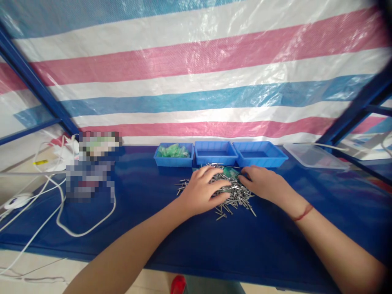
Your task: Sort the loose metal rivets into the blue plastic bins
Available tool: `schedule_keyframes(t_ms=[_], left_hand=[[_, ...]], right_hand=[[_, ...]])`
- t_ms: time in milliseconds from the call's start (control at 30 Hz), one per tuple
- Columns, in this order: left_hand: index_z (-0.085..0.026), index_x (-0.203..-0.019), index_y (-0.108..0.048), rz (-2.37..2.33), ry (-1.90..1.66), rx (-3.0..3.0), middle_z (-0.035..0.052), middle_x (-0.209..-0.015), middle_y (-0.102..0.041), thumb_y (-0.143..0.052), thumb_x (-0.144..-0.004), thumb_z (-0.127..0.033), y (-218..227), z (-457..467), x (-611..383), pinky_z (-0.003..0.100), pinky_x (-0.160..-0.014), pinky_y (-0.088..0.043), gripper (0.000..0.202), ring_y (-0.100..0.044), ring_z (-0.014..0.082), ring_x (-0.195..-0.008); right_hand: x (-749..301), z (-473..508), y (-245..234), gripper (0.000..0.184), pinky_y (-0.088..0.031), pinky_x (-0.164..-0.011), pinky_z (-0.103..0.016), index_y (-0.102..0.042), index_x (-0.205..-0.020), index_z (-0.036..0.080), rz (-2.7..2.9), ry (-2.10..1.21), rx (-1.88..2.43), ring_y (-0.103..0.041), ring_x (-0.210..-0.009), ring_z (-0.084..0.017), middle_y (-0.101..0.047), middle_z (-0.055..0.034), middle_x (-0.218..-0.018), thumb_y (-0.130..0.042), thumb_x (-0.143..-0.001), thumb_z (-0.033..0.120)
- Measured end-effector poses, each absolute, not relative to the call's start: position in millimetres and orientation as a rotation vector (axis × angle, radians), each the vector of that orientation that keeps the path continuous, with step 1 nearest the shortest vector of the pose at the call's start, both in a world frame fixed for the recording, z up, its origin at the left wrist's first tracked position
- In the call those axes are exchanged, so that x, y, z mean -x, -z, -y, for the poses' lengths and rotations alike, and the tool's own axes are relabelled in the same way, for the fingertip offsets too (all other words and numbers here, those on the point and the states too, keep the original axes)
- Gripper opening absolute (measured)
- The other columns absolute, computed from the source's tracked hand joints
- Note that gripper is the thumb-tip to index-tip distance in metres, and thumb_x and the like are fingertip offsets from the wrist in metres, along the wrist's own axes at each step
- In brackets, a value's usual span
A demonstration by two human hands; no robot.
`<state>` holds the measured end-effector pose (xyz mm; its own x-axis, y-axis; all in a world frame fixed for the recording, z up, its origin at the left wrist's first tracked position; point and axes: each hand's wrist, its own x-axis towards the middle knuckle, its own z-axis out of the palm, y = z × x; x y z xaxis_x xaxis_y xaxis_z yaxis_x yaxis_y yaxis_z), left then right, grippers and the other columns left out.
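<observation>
A heap of thin silver metal fasteners (240,196), like nails or blind rivets, is spread over the blue table. My left hand (203,190) rests over the left side of this heap, its fingers apart and nothing visibly gripped. At the heap's right edge is my right hand (265,183), with fingers curled toward the thumb; whatever it may hold is hidden. Between the hands, a green translucent plastic piece (231,172) lies among the fasteners, close to the right fingertips.
Three blue bins stand behind the heap: a left bin (174,162) containing green plastic packets (173,150), a middle bin (216,159) and a right bin (260,161). A clear plastic lid (318,157) lies to the right. White cables (72,234) loop across the left side.
</observation>
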<state>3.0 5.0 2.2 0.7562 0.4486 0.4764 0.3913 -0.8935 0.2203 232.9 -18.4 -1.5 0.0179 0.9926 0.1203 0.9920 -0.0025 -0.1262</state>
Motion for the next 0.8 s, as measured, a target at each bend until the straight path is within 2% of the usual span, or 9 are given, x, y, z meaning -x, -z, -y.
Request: schedule_keyframes(t_ms=[133, 233, 400, 600, 800], left_hand=[[-0.025, -0.115, -0.064, -0.607, -0.743, -2.864, 0.0092, -0.131, -0.052, -0.049, -0.091, -0.042, 1, -2, -3, 0.044, -0.108, -0.029, 0.033, -0.037, 0.0275, -0.128], [-0.025, -0.116, -0.063, -0.636, -0.763, -2.851, 0.0096, -0.129, -0.053, -0.048, -0.092, -0.042, -1, -5, -1, 0.044, -0.106, -0.032, 0.033, -0.039, 0.0275, -0.127], [-0.025, -0.117, -0.062, -0.604, -0.759, -2.848, 0.0100, -0.129, -0.053, -0.049, -0.091, -0.042, -1, -6, -1, 0.044, -0.106, -0.032, 0.034, -0.040, 0.0277, -0.126], [-0.023, -0.117, -0.063, -0.567, -0.705, -2.863, 0.0106, -0.130, -0.053, -0.049, -0.091, -0.042, 0, -5, -1, 0.044, -0.108, -0.031, 0.035, -0.038, 0.0291, -0.128], [-0.022, -0.117, -0.062, -0.634, -0.779, -2.808, 0.0108, -0.127, -0.054, -0.050, -0.091, -0.039, -4, -9, 3, 0.043, -0.105, -0.033, 0.033, -0.042, 0.0273, -0.123]], right_hand=[[-228, 16, 8, 0.038, -0.043, -0.066, -0.036, -0.063, -0.096, 0.019, 2.048, -0.019, 2.173, -0.065, -0.079, -0.028, -0.064, -0.0134, -0.095, -0.039, -0.090, 0.048], [-234, 11, 12, 0.038, -0.044, -0.068, -0.035, -0.063, -0.094, 0.019, 2.033, -0.112, 2.099, -0.065, -0.080, -0.026, -0.064, -0.0111, -0.091, -0.044, -0.086, 0.051], [-242, 3, 18, 0.031, -0.045, -0.068, -0.032, -0.062, -0.085, 0.019, 1.962, -0.226, 1.992, -0.063, -0.076, -0.023, -0.066, -0.0078, -0.084, -0.053, -0.079, 0.048], [-237, 3, 17, 0.025, -0.041, -0.053, -0.027, -0.055, -0.077, 0.020, 1.799, -0.291, 1.916, -0.059, -0.061, -0.019, -0.064, -0.0015, -0.067, -0.059, -0.073, 0.045], [-229, 8, 2, 0.022, -0.039, -0.051, -0.026, -0.054, -0.086, 0.020, 1.742, -0.188, 1.833, -0.058, -0.054, -0.018, -0.061, -0.0002, -0.062, -0.055, -0.079, 0.040]])
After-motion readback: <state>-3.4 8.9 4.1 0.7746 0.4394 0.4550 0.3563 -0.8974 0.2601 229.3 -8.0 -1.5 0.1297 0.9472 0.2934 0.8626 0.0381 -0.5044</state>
